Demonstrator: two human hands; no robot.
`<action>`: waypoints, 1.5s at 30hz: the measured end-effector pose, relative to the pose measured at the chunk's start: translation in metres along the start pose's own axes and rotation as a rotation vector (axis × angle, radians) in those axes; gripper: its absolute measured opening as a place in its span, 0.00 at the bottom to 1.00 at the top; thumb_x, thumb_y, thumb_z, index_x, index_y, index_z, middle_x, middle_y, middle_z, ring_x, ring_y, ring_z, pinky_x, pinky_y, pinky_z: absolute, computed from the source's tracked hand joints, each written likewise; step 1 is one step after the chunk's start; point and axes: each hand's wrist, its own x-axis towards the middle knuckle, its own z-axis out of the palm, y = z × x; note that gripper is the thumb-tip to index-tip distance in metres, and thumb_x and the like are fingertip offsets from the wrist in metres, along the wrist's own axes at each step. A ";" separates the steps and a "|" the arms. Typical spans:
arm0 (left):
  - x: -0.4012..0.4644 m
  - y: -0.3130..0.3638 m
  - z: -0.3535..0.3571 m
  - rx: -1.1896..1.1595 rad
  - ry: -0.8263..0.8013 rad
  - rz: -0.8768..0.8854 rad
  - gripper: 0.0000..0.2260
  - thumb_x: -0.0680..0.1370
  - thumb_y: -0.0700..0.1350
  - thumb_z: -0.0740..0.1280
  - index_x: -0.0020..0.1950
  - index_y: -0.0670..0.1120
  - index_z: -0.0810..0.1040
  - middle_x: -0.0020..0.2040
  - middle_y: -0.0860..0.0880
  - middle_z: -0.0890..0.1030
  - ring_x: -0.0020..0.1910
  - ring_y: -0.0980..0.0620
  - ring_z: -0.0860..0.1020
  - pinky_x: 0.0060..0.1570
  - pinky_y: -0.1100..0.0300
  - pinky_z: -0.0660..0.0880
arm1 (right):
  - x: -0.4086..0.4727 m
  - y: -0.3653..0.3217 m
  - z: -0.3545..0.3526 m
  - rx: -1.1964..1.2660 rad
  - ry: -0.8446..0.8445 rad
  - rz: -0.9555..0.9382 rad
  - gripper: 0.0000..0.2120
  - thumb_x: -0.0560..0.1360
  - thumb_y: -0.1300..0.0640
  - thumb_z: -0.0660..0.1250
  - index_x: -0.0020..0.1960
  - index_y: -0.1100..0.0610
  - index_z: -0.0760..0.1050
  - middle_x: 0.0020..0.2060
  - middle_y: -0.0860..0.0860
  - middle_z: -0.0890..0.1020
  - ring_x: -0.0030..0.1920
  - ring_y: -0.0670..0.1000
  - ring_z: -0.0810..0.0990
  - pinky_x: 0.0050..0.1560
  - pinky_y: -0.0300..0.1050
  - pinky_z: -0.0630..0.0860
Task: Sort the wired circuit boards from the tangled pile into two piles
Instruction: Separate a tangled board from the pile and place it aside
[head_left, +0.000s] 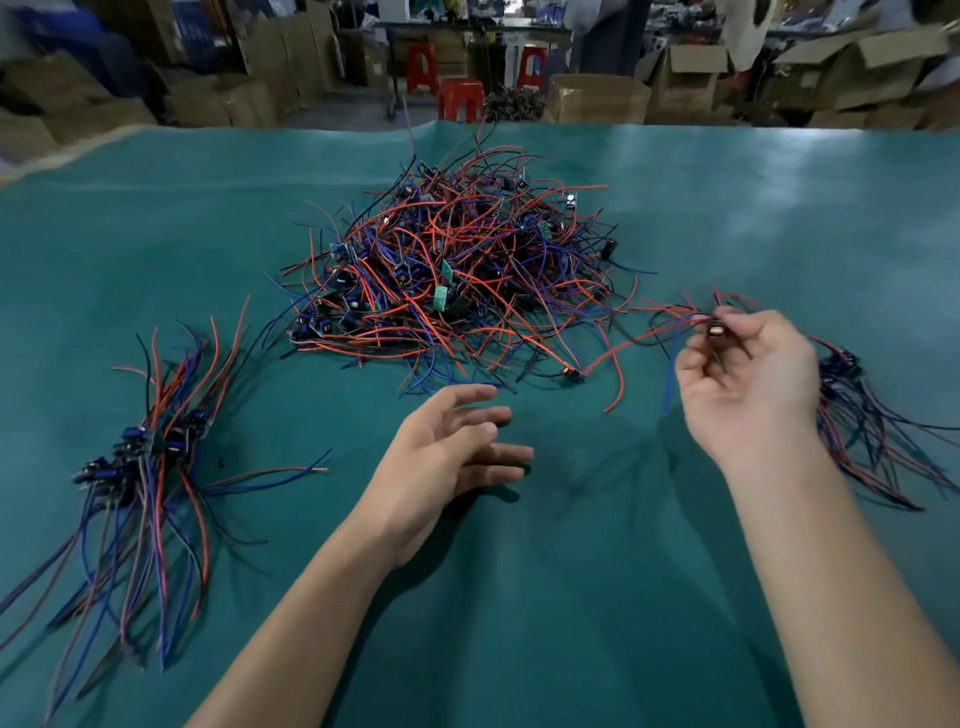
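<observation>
A big tangled pile (457, 270) of small circuit boards with red, blue and black wires lies at the middle of the green table. A sorted pile (150, 447) lies at the left, and another sorted pile (852, 410) at the right, partly hidden behind my right wrist. My right hand (748, 374) is raised above the table and pinches a small wired circuit board (716, 328), whose wires trail left toward the big pile. My left hand (452, 452) hovers palm up near the table's middle, fingers relaxed and empty.
The green table cover (571, 571) stretches to the near edge. One loose board (571, 372) lies at the big pile's front right. Cardboard boxes (597, 98) and red stools (460, 98) stand beyond the far edge.
</observation>
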 end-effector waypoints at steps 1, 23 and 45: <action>0.000 0.000 0.000 0.005 0.001 0.000 0.13 0.82 0.32 0.60 0.65 0.40 0.73 0.62 0.38 0.79 0.47 0.39 0.85 0.42 0.58 0.81 | 0.001 -0.004 -0.001 0.037 0.002 0.014 0.09 0.77 0.63 0.59 0.42 0.58 0.75 0.34 0.52 0.79 0.29 0.48 0.74 0.28 0.35 0.69; -0.001 -0.005 -0.001 0.083 -0.128 0.062 0.09 0.80 0.42 0.65 0.57 0.39 0.80 0.47 0.40 0.85 0.42 0.47 0.84 0.40 0.60 0.80 | -0.042 0.068 0.013 -0.818 -0.715 -0.049 0.02 0.74 0.54 0.72 0.43 0.49 0.80 0.46 0.53 0.88 0.35 0.46 0.80 0.30 0.39 0.70; 0.001 -0.007 0.000 0.274 -0.012 0.124 0.12 0.80 0.48 0.67 0.42 0.42 0.81 0.26 0.50 0.69 0.21 0.56 0.63 0.20 0.69 0.58 | -0.043 0.084 0.010 -0.675 -0.466 0.019 0.03 0.69 0.64 0.78 0.39 0.58 0.85 0.37 0.56 0.86 0.26 0.45 0.73 0.23 0.36 0.65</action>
